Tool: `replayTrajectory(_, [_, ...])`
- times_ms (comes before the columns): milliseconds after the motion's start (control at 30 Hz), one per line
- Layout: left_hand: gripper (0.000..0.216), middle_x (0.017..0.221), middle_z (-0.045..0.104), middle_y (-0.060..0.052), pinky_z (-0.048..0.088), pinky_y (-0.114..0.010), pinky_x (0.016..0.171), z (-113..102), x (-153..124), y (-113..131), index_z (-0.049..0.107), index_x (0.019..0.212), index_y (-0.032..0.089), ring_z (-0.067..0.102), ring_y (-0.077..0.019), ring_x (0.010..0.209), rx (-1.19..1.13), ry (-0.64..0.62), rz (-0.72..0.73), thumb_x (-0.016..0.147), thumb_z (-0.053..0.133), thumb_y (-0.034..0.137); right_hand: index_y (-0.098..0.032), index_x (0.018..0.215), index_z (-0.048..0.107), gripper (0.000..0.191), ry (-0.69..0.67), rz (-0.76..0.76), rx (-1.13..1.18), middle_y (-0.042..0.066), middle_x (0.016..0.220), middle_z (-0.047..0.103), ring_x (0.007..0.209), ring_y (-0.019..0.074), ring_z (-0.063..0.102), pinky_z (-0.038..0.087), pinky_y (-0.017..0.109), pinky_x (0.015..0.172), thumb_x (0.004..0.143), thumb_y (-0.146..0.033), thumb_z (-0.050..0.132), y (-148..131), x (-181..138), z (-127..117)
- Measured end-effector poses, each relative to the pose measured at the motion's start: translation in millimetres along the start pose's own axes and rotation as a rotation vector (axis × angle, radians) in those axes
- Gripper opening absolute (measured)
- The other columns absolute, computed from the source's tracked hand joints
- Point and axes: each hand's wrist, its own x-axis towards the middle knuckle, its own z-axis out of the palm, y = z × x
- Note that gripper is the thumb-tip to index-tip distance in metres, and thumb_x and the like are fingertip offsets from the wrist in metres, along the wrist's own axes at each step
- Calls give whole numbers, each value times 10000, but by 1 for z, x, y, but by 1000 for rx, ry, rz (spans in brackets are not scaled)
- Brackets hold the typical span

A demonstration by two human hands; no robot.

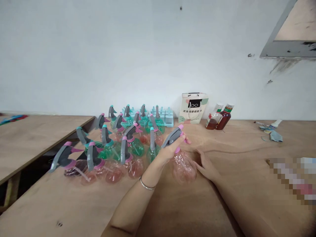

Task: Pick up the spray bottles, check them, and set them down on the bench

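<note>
The left hand (pixel 174 145) grips a round, clear pink plastic spray bottle (pixel 184 168) by its grey trigger head (pixel 172 135), right of grouped pink and green plastic bottles (pixel 136 169) on the wooden surface (pixel 74 210). The right hand (pixel 206 168), fingers parted, flanks it — seemingly a steadying step; moving it calls for firm hold.

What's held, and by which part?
A pink spray bottle, by its sprayer head, in the left hand; the right hand is beside it, contact unclear.
</note>
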Motion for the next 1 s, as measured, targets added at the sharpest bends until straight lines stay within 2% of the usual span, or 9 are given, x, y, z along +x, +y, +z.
replayTrajectory(67, [418,579,595,4,518,-299,651,0,-1,0,592,662,196,587,-137,593,43,36,-4,822,629,579,-219,1382,501,576,-14,-25,-113,177,1448,536,1367,354,488,365,605,1144,928,-573,493,-4,2,-1])
replayTrajectory(133, [414,581,607,-10,504,-297,607,0,-3,1,591,650,193,579,-143,583,112,-17,-30,821,636,567,-212,1295,585,499,-22,-51,-182,174,1454,538,1375,351,483,354,602,1154,933,-543,493,-5,3,-1])
replayTrajectory(300, [308,827,702,-52,511,-324,626,-1,-5,7,637,765,200,585,-145,615,125,-178,-52,827,655,502,-213,1283,600,461,-35,-64,-211,172,1462,538,1373,338,492,367,595,1150,940,-499,489,-4,3,-1])
replayTrajectory(400, [335,722,658,-21,515,-307,642,1,-4,2,596,729,201,565,-132,606,113,-53,-25,826,648,518,-212,1285,599,466,-40,-67,-207,174,1464,535,1379,340,485,361,600,1151,940,-502,483,-4,3,-2])
replayTrajectory(500, [377,554,529,28,489,-267,597,3,-2,-4,534,664,201,526,-114,567,107,62,-20,818,649,525,-209,1279,603,463,-40,-67,-209,174,1457,541,1376,336,490,363,589,1155,941,-502,484,-4,3,-2])
replayTrajectory(633, [278,649,587,18,401,-227,486,6,-3,0,617,777,193,455,-81,519,171,-149,-75,809,680,462,-237,1288,596,445,-33,-65,-203,154,1440,559,1364,334,500,359,603,1154,939,-492,493,-5,4,-2])
replayTrajectory(700, [236,687,602,15,387,-224,480,8,-5,3,641,838,192,433,-72,511,208,-220,-44,805,689,420,-232,1292,591,450,-34,-68,-208,155,1444,555,1366,332,498,362,600,1152,938,-492,492,-5,4,-2])
replayTrajectory(867, [320,627,593,-8,398,-226,488,10,-6,-5,561,687,179,534,-110,561,226,-14,-17,856,613,446,-199,1277,600,456,-44,-61,-220,176,1453,541,1381,334,482,369,585,1154,940,-483,483,-5,4,-2])
replayTrajectory(1000, [259,655,602,4,396,-231,504,10,-7,-4,598,759,180,485,-94,536,261,-46,15,854,631,419,-217,1278,604,450,-44,-58,-210,166,1449,547,1376,337,488,371,592,1151,936,-486,487,-5,4,-3])
